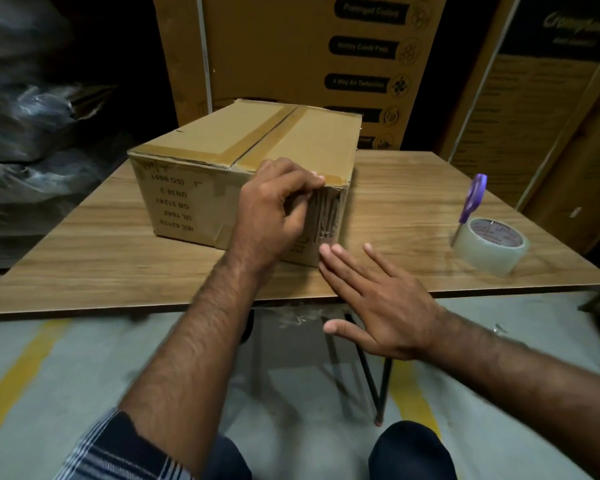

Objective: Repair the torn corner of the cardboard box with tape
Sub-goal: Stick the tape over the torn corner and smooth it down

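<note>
A brown cardboard box point(222, 157) sits on the wooden table point(413, 188), its top seam taped. Its near right corner point(329, 216) is torn, with bare corrugated ridges showing. My left hand point(274, 209) lies against the box's front face beside the tear, fingers curled, fingertips at the torn edge near the top. My right hand point(374, 299) is flat with straight, spread fingers, its fingertips touching the bottom of the torn corner. A roll of clear tape point(492, 245) rests on the table at the right, apart from both hands.
Purple-handled scissors point(471, 202) lie just behind the tape roll. Tall printed cartons point(309, 57) stand behind the table. Dark plastic-wrapped bundles point(32, 116) fill the left. The table's near edge point(153, 306) is close to my knees.
</note>
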Action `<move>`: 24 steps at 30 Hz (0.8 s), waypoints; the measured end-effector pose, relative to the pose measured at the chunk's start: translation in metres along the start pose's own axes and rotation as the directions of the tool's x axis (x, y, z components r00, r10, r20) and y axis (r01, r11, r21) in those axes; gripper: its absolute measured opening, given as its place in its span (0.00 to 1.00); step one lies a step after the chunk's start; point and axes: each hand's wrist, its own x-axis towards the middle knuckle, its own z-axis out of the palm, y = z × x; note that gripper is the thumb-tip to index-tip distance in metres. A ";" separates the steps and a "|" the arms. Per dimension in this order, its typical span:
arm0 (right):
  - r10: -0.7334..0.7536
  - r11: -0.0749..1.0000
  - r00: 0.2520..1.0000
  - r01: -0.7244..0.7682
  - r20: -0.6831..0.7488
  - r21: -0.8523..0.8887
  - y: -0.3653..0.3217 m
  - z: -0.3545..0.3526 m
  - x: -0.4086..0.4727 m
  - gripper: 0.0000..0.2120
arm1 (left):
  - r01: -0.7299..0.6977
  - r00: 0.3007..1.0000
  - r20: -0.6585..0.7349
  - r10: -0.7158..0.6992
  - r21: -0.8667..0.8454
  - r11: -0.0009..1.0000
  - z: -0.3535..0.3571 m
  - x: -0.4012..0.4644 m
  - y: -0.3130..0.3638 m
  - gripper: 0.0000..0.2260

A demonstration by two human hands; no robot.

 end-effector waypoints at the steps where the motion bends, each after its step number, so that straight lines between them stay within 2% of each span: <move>1: 0.003 0.999 1.000 -0.003 -0.004 0.043 -0.001 -0.002 -0.004 0.40 | 0.000 1.000 0.001 0.000 -0.002 1.000 -0.001 0.000 0.000 0.09; 3: 0.057 0.979 0.993 -0.036 -0.099 0.203 -0.004 -0.004 -0.008 0.34 | -0.004 1.000 0.012 0.004 -0.011 1.000 -0.002 -0.002 -0.001 0.10; 5: 0.264 0.860 0.939 -0.126 -0.220 0.494 -0.004 -0.007 -0.001 0.30 | -0.007 1.000 0.023 0.007 -0.011 1.000 -0.001 -0.003 -0.002 0.11; 6: 0.395 0.738 0.893 -0.169 -0.216 0.653 -0.003 -0.012 0.008 0.33 | -0.005 1.000 0.020 0.005 -0.008 1.000 -0.001 -0.003 -0.003 0.11; 8: 0.551 0.418 0.831 -0.196 -0.076 0.887 -0.007 -0.020 0.032 0.42 | -0.005 1.000 0.003 0.005 -0.003 1.000 0.001 -0.002 -0.004 0.11; 9: 0.572 0.302 0.820 -0.197 -0.011 0.933 -0.012 -0.022 0.044 0.45 | -0.009 1.000 -0.006 0.009 -0.004 1.000 0.002 -0.002 -0.004 0.11; 10: 0.579 0.255 0.815 -0.209 0.024 0.944 -0.021 -0.021 0.056 0.46 | -0.012 1.000 -0.013 0.012 -0.005 1.000 0.002 -0.002 -0.004 0.12; 11: 0.587 0.270 0.809 -0.231 0.031 0.935 -0.030 -0.018 0.065 0.46 | -0.013 1.000 -0.018 0.013 -0.002 1.000 0.003 -0.003 -0.003 0.12; 14: 0.648 0.469 0.762 -0.386 -0.012 0.794 -0.056 -0.001 0.075 0.42 | -0.018 0.999 -0.026 0.019 0.005 1.000 0.004 -0.002 -0.004 0.11; 17: 0.624 0.618 0.781 -0.516 0.030 0.593 -0.064 0.002 0.063 0.39 | -0.025 0.999 -0.022 0.024 -0.013 1.000 0.005 0.001 -0.006 0.10; 22: 0.532 0.751 0.827 -0.559 0.180 0.350 -0.067 -0.007 0.029 0.38 | -0.020 1.000 -0.019 0.019 -0.027 0.999 0.004 -0.002 -0.006 0.11; 24: 0.535 0.790 0.843 -0.523 0.056 0.321 -0.067 -0.014 0.023 0.39 | -0.017 1.000 -0.022 0.016 -0.021 1.000 0.004 -0.003 -0.006 0.10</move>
